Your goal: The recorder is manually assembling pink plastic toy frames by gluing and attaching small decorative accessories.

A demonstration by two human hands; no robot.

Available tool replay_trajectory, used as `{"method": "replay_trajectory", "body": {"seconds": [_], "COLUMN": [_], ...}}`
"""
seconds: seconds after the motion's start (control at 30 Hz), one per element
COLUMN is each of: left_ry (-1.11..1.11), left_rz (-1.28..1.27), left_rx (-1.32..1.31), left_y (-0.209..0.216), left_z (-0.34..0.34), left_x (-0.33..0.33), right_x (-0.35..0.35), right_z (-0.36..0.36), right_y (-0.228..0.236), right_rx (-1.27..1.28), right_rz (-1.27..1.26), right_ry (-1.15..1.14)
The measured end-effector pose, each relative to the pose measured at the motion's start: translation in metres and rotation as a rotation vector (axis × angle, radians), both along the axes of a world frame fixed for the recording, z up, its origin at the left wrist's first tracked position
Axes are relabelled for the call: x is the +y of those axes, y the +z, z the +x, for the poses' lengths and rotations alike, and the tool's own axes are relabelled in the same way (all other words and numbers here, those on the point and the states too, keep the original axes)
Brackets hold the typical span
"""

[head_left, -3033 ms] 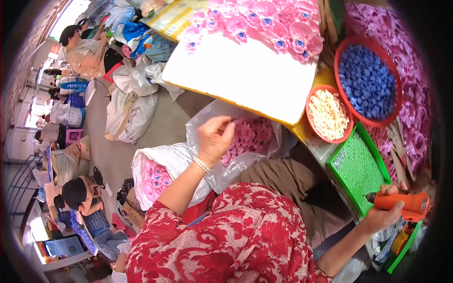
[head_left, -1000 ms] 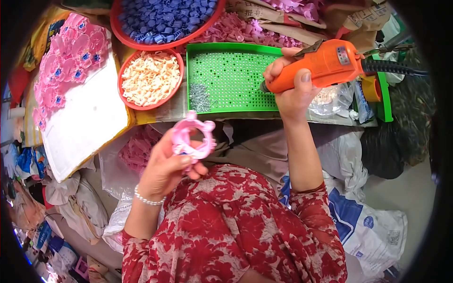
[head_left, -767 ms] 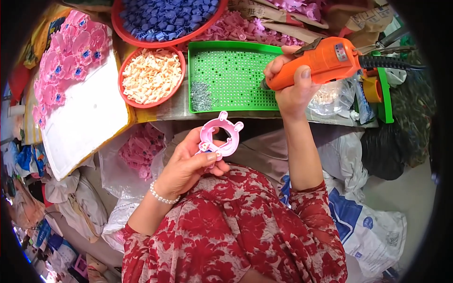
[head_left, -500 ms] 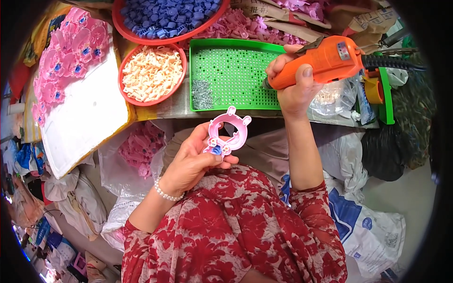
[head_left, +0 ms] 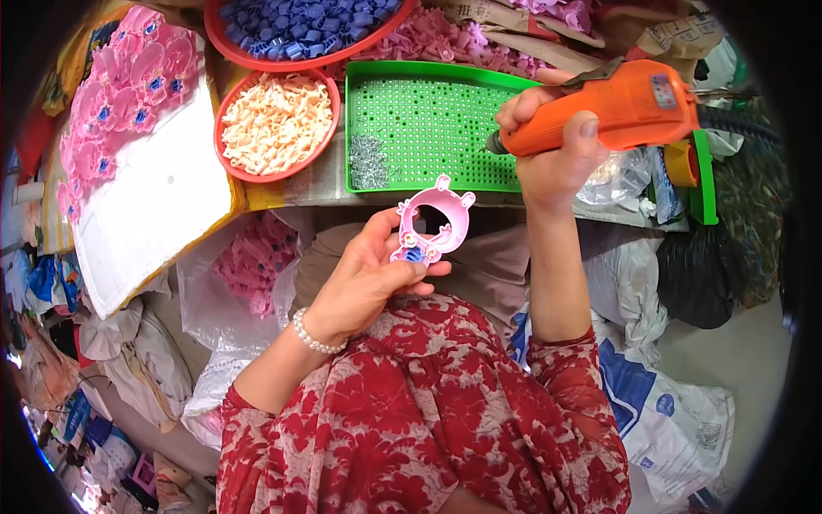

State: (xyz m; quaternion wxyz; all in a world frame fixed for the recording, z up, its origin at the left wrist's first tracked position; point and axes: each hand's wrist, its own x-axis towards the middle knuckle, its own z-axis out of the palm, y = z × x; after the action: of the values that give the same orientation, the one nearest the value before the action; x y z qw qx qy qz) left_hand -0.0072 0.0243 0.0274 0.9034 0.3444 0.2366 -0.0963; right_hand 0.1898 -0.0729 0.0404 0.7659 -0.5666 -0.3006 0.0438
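Note:
My left hand (head_left: 370, 271), with a pearl bracelet at the wrist, pinches a pink ring-shaped plastic part (head_left: 456, 224) by its lower end. A blue piece (head_left: 414, 255) sits there beside my thumb. My right hand (head_left: 556, 158) is wrapped round an orange electric screwdriver (head_left: 629, 107); its tip points left over the right part of a green perforated tray (head_left: 428, 128). Small silver screws (head_left: 368, 161) lie heaped in that tray's left corner. The pink part is held apart from the screwdriver, nearer to my lap.
Left of the tray stand a red bowl of cream pieces (head_left: 276, 127) and a larger red bowl of blue parts (head_left: 312, 30). Pink assemblies (head_left: 128, 94) lie on a white board (head_left: 154, 206) at the left. A black cable (head_left: 741, 122) trails right from the screwdriver.
My left hand has moved to the right and slightly up with the pink part. The screwdriver in my right hand has shifted a little to the right.

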Motion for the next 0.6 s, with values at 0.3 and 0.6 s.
{"method": "replay_trajectory", "body": {"seconds": [0.3,0.6], "left_ry": [0.01,0.04], "left_rz": [0.047,0.035], "left_rx": [-0.008,0.017], "left_y": [-0.008,-0.006], "left_z": [0.006,0.008], "left_x": [-0.004,-0.009], "right_x": [-0.024,-0.031], "right_z": [-0.023,-0.077], "right_y": [0.025,0.026], "right_rx": [0.044,0.198], "right_rz": [0.254,0.171], "right_ry": [0.463,0.51]}}
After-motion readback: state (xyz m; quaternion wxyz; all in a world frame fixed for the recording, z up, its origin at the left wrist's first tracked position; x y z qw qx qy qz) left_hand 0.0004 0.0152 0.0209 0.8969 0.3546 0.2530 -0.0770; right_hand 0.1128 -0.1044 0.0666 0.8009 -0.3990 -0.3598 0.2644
